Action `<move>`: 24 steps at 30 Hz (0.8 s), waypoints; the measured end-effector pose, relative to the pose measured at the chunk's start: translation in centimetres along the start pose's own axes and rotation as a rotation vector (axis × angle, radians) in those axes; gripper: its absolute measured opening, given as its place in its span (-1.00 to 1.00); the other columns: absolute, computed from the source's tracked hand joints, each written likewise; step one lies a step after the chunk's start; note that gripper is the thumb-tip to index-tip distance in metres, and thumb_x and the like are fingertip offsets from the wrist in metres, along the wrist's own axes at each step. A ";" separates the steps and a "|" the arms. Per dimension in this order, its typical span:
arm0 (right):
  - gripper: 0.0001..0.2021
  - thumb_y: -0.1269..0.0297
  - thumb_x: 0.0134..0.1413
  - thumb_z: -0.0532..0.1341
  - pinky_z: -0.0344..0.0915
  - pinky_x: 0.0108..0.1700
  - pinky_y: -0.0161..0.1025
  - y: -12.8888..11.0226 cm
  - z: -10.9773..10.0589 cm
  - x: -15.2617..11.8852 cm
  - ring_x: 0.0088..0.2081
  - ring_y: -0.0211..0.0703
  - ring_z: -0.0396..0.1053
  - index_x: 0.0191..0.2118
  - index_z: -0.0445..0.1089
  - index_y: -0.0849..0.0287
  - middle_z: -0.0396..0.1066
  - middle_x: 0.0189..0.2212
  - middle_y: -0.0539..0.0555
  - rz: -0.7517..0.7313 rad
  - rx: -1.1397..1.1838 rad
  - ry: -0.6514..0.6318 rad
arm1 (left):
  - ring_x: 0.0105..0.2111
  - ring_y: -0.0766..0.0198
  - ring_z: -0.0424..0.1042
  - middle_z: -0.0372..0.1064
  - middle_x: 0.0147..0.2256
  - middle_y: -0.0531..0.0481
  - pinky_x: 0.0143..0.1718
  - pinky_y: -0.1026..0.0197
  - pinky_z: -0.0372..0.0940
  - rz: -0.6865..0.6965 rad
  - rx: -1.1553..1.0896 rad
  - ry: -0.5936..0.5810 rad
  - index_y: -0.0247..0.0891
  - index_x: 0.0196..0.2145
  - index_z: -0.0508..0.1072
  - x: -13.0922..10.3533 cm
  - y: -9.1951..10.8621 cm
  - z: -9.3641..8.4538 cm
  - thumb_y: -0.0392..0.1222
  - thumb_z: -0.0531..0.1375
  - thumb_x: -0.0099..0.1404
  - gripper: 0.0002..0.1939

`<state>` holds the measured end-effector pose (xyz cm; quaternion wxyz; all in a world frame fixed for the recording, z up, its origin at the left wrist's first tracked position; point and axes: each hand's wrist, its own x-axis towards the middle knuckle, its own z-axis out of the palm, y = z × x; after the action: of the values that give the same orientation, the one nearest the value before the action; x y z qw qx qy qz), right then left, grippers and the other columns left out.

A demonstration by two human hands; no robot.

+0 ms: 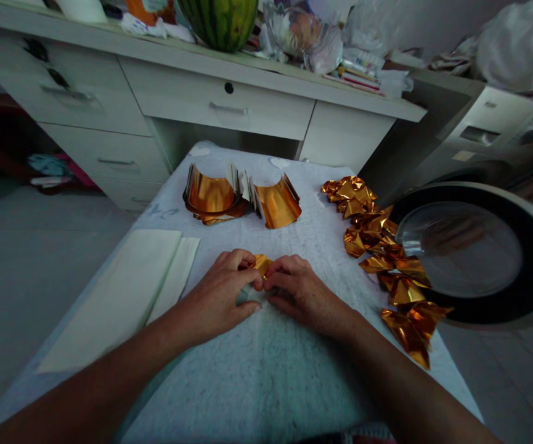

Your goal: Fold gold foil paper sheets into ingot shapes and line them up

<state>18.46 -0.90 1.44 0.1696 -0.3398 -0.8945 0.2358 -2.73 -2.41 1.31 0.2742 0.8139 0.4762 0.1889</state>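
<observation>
A small piece of gold foil paper (261,265) is pinched between my two hands over the middle of the cloth-covered table (266,382). My left hand (227,290) grips its left side with thumb and fingers. On the right side, my right hand (301,293) holds it with bent fingers. Part of the foil is hidden by the fingertips. Beyond the hands stand two curved stacks of gold foil sheets, a left one (211,194) and a right one (278,203). Folded gold foil pieces (370,231) lie in a row along the table's right side.
Folded white sheets (118,283) lie on the table's left part. Behind it is a white cabinet (220,98) with a watermelon (222,21) and a glass bowl (294,34) on top. A washing machine's open round door (479,253) stands close to the right edge.
</observation>
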 end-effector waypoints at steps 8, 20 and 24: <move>-0.88 0.33 0.27 0.17 0.15 -0.04 -0.11 0.3 0.4 0.2 -0.12 -0.10 0.25 -0.16 0.46 0.11 0.36 -0.19 0.08 -0.005 -0.010 0.030 | 0.02 0.02 0.22 0.22 -0.02 -0.04 0.07 -0.13 0.24 0.005 0.014 0.040 -0.15 -0.38 0.48 0.0 -0.2 0.4 -0.28 0.29 0.13 -0.92; -0.92 0.47 0.15 0.21 0.13 -0.05 -0.13 0.1 0.3 0.0 -0.12 -0.08 0.23 -0.27 0.37 0.14 0.34 -0.18 0.07 0.033 0.032 0.025 | 0.01 0.04 0.21 0.21 -0.03 -0.02 0.08 -0.13 0.24 0.024 -0.020 0.061 -0.09 -0.36 0.54 0.0 -0.3 0.6 -0.29 0.27 0.15 -0.88; -0.91 0.48 0.15 0.20 0.14 -0.05 -0.12 0.2 0.2 0.1 -0.12 -0.09 0.24 -0.27 0.37 0.15 0.34 -0.18 0.08 0.044 0.052 0.024 | 0.01 0.05 0.22 0.22 -0.03 -0.03 0.08 -0.11 0.23 0.023 -0.011 0.059 -0.10 -0.36 0.54 0.0 -0.4 0.6 -0.26 0.22 0.21 -0.90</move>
<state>18.38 -0.79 1.16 0.1841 -0.3576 -0.8783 0.2584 -2.62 -2.41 0.62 0.2626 0.8118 0.4736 0.2185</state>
